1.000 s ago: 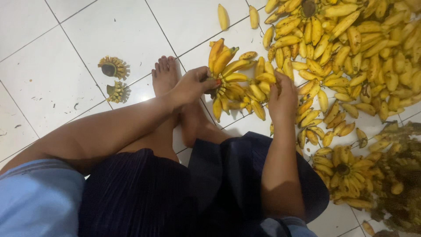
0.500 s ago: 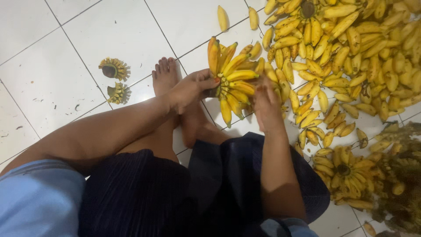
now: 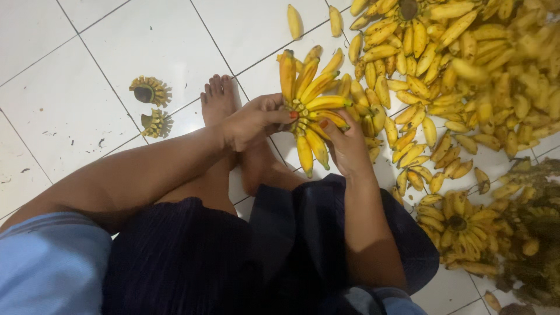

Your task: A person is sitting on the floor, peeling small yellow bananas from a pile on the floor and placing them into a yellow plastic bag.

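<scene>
I sit on a white tiled floor (image 3: 87, 116) with my bare feet (image 3: 219, 99) stretched out. Both hands hold one bunch of small yellow bananas (image 3: 309, 99) lifted above my feet. My left hand (image 3: 254, 121) grips the bunch's stem end from the left. My right hand (image 3: 347, 149) holds the lower right side, its thumb pressed on a banana. The fruits fan upward and downward from the stem.
A large heap of yellow bananas (image 3: 455, 64) fills the upper right. Another round bunch (image 3: 458, 224) lies at right near darker, browner bunches (image 3: 536, 233). Two cut stem pieces (image 3: 150, 92) lie left of my feet. Two loose bananas (image 3: 294, 20) lie at top.
The bunch has been lifted off the heap's edge and turned upright, closer to me. My right hand moved left from the heap onto the bunch's lower right side.
</scene>
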